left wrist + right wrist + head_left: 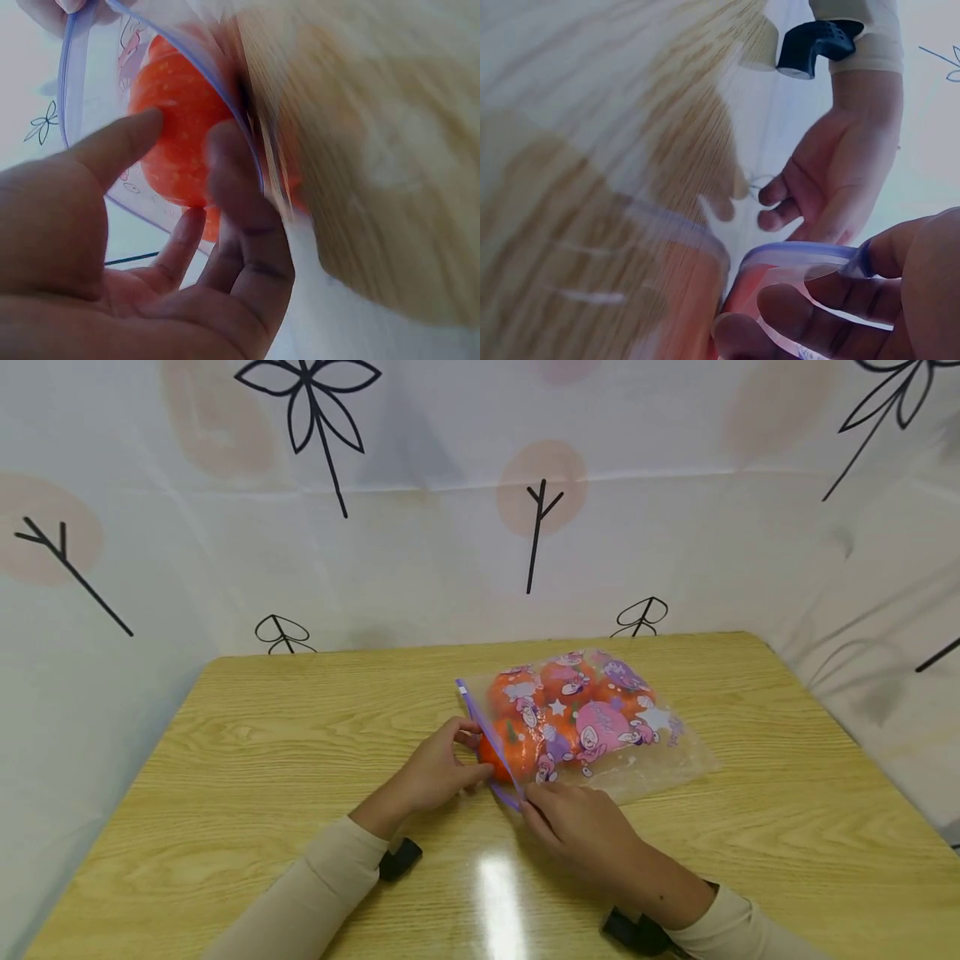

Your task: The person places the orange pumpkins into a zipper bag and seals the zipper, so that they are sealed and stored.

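Observation:
A clear zip bag [630, 768] printed with pink and purple cartoon figures lies on the table, its purple-edged mouth facing left. Several orange-red round fruits with green tops show through it. At the mouth, my left hand [438, 768] holds one orange-red fruit [495, 758] between thumb and fingers. The left wrist view has this fruit [176, 127] inside the opening, thumb on one side and curled fingers on the other. My right hand [585, 827] pinches the near corner of the bag's mouth; in the right wrist view its thumb and fingers grip the purple edge [795, 251].
The wooden table [300, 718] runs back to a white cloth [442, 552] with leaf and twig drawings. Black wrist devices [401, 860] sit below both sleeves. Light glares off the table's front.

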Tool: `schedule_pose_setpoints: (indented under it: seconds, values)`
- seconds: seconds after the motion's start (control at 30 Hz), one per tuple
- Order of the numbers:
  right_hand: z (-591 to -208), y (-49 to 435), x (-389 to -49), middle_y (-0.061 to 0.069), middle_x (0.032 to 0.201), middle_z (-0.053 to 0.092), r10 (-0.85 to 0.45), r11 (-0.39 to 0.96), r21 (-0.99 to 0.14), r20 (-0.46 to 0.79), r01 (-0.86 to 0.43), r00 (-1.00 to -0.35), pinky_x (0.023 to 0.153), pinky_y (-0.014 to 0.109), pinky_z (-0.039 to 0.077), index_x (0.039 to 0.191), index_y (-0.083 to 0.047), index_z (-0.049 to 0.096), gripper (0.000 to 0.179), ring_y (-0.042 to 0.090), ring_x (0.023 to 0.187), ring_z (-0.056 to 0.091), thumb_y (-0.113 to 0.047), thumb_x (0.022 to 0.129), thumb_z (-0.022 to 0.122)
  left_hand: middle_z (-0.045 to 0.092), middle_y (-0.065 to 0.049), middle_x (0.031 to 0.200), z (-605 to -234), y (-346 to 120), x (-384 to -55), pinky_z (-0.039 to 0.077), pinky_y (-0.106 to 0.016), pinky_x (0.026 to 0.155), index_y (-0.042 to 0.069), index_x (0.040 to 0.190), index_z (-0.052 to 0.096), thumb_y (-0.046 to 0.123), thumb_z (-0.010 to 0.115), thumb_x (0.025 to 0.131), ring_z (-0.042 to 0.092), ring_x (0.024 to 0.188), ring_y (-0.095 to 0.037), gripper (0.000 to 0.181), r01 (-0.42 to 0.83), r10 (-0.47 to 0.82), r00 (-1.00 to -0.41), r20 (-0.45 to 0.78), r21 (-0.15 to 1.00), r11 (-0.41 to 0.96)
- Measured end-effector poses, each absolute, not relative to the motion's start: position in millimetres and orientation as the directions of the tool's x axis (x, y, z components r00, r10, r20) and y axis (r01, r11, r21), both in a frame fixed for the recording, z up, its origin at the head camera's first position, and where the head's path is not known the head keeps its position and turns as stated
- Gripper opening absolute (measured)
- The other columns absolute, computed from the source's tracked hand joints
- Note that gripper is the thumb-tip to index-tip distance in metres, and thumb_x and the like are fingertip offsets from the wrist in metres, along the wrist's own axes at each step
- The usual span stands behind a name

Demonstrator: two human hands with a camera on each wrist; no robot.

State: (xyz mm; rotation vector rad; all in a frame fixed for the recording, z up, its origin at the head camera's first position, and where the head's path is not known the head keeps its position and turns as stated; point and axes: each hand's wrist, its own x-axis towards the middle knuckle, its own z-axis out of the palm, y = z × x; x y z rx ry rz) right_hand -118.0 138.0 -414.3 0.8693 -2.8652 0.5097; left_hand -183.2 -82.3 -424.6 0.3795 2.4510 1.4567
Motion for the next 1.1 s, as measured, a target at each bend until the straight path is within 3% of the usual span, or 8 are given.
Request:
schedule_pose_setpoints:
  seconds: [0.07, 0.3, 0.5, 0.83, 1.1]
  values:
    - [-414.3, 138.0, -118.2, -0.013, 0.065, 0.040, -0.521, 0.780, -0.294, 0.186, -0.553, -0.833, 0.054, 0.020, 0.033, 0.075, -0.022, 0.052, 0.025, 0.003, 0.058, 0.036, -0.021, 0.100, 0.057, 0.062, -0.010, 0.115, -425.3, -80.6, -184.2, 0.051, -0.028, 0.060, 0.008, 0.133, 0.050, 0.019, 0.076, 0.089, 0.062, 0.068, -0.015, 0.053, 0.074, 0.343, -0.934, -0.098, 0.888, 0.455]
    - [-413.4, 137.1, -118.5, -0.013, 0.064, 0.041, -0.524, 0.773, -0.317, 0.171, -0.550, -0.834, 0.052, 0.020, 0.032, 0.074, -0.022, 0.050, 0.027, 0.002, 0.057, 0.035, -0.021, 0.100, 0.056, 0.064, -0.009, 0.102, -429.8, -74.5, -187.8, 0.054, -0.030, 0.055, 0.007, 0.131, 0.052, 0.015, 0.075, 0.090, 0.064, 0.066, -0.019, 0.047, 0.060, 0.358, -0.928, -0.105, 0.905, 0.421]
    - [-412.3, 137.4, -117.9, -0.013, 0.064, 0.040, -0.526, 0.766, -0.337, 0.161, -0.547, -0.835, 0.051, 0.019, 0.032, 0.072, -0.021, 0.047, 0.031, 0.001, 0.055, 0.033, -0.021, 0.101, 0.055, 0.066, -0.012, 0.103, -430.6, -72.0, -189.6, 0.053, -0.031, 0.054, 0.007, 0.132, 0.056, 0.012, 0.071, 0.092, 0.067, 0.065, -0.022, 0.042, 0.041, 0.386, -0.916, -0.112, 0.929, 0.369]
    - [-415.3, 137.9, -119.0, -0.014, 0.063, 0.039, -0.507, 0.777, -0.352, 0.141, -0.522, -0.850, 0.050, 0.019, 0.032, 0.071, -0.023, 0.048, 0.030, 0.000, 0.055, 0.034, -0.022, 0.100, 0.056, 0.067, -0.014, 0.107, -429.4, -69.9, -190.2, 0.056, -0.032, 0.061, 0.000, 0.116, 0.061, 0.008, 0.065, 0.096, 0.069, 0.069, -0.021, 0.022, 0.006, 0.428, -0.894, -0.130, 0.954, 0.301]
    - [-418.1, 140.7, -120.4, -0.014, 0.061, 0.038, -0.536, 0.759, -0.301, 0.214, -0.577, -0.817, 0.053, 0.019, 0.031, 0.072, -0.022, 0.048, 0.029, 0.003, 0.058, 0.033, -0.021, 0.099, 0.058, 0.069, -0.013, 0.113, -432.0, -69.0, -189.3, 0.053, -0.029, 0.056, 0.002, 0.116, 0.062, 0.013, 0.063, 0.099, 0.070, 0.069, -0.020, 0.020, -0.014, 0.451, -0.877, -0.166, 0.947, 0.321]
